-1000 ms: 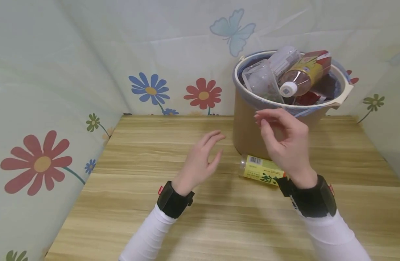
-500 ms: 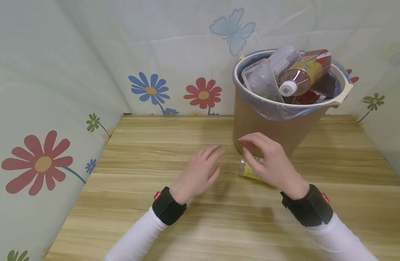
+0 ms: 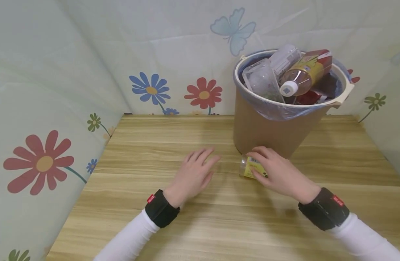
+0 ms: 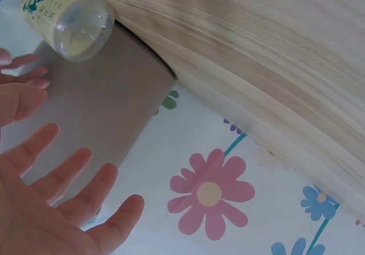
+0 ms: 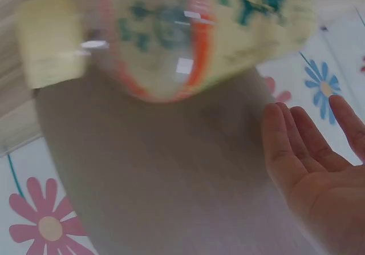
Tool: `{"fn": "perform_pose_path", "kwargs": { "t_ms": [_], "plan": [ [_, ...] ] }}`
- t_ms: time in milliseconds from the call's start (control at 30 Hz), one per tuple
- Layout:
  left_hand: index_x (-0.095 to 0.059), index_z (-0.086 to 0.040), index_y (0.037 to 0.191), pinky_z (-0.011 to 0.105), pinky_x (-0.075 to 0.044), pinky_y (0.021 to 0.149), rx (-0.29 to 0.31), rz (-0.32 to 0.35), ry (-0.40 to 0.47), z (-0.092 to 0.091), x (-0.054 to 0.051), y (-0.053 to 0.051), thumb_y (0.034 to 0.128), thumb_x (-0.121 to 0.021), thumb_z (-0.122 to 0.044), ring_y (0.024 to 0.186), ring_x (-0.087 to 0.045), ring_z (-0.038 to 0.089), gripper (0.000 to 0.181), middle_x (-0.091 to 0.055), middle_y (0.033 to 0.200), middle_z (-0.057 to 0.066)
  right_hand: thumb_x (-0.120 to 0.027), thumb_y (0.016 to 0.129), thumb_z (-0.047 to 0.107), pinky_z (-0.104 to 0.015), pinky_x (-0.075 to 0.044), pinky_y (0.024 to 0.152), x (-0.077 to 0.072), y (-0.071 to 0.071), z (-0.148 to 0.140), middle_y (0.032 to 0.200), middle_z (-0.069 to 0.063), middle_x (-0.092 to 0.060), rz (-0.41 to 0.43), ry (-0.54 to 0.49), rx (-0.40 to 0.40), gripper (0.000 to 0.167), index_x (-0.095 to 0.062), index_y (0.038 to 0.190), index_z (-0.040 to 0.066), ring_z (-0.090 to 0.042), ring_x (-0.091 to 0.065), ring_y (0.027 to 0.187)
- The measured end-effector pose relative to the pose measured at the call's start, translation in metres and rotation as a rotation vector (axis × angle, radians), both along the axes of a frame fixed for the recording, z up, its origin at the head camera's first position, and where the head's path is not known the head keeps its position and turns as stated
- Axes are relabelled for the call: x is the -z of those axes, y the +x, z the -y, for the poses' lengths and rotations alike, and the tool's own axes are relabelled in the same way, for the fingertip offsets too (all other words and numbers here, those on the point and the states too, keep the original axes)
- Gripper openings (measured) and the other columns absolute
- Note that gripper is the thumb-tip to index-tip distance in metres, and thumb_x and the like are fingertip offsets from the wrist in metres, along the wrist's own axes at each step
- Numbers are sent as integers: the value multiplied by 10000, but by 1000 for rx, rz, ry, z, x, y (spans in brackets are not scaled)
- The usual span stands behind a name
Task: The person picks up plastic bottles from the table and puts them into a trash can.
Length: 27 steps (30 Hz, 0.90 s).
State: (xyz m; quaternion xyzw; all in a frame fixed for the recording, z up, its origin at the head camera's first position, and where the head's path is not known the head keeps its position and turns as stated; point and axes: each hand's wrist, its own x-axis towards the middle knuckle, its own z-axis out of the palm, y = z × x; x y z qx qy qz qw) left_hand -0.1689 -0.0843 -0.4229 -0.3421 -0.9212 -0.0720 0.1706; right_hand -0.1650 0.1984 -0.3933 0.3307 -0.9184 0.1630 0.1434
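A clear plastic bottle (image 3: pixel 252 167) with a yellow label and green print lies on its side on the wooden table, in front of the bin. My right hand (image 3: pixel 279 177) hovers over it, thumb on the near side and fingers on the far side, covering the cap end. In the right wrist view, the bottle's pale cap (image 5: pixel 51 41) shows, and the fingers (image 5: pixel 283 146) look extended and apart from the bottle. To its left, my left hand (image 3: pixel 190 175) is held above the table with spread fingers, holding nothing. The left wrist view shows the bottle's base (image 4: pixel 85 29) beyond that hand.
A tan bin (image 3: pixel 268 130) with a bluish liner stands behind the bottle. It is heaped with a drink bottle (image 3: pixel 302 78), a clear plastic container (image 3: pixel 262 79) and other packaging. Flower-printed curtains (image 3: pixel 173 47) border the wooden table (image 3: pixel 147 145) at the back and sides.
My right hand has come down from in front of the bin's rim to the lying bottle. The left hand has drifted slightly down and left. Bin and bottle have stayed in place.
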Motion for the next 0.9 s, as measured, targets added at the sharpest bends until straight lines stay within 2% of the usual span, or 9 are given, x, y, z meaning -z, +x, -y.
{"fn": "perform_pose_path", "kwargs": {
  "t_ms": [233, 500, 700, 900],
  "plan": [
    [-544, -184, 1413, 540, -480, 1082, -4, 7, -19, 9, 4, 2, 965, -662, -210, 1352, -532, 325, 464, -524, 1503, 113, -768, 849, 139, -551, -566, 877, 15, 5, -23, 1269, -233, -597, 58, 99, 9, 534, -591, 1337, 12, -402, -605, 1133],
    [-527, -196, 1439, 535, -472, 1090, -38, 43, -48, 18, 7, 3, 982, -645, -235, 1360, -522, 309, 474, -509, 1519, 108, -801, 806, 135, -617, -546, 897, 21, 12, -37, 1289, -286, -576, 103, 165, 31, 686, -518, 1424, 38, -465, -613, 1123],
    [-511, -193, 1451, 540, -463, 1100, -37, 65, -38, 20, 9, 6, 976, -655, -234, 1369, -512, 309, 498, -501, 1527, 114, -802, 804, 128, -590, -564, 855, 23, 18, -31, 1270, -234, -607, 130, 173, -1, 695, -522, 1437, 65, -421, -644, 1084],
    [-508, -209, 1455, 525, -468, 1101, -55, 68, -70, 22, 10, 8, 983, -642, -253, 1371, -518, 300, 493, -488, 1542, 98, -795, 826, 163, -544, -566, 904, 23, 29, -16, 1311, -155, -600, 184, 166, -45, 706, -499, 1464, 103, -331, -639, 1134]
  ]
}}
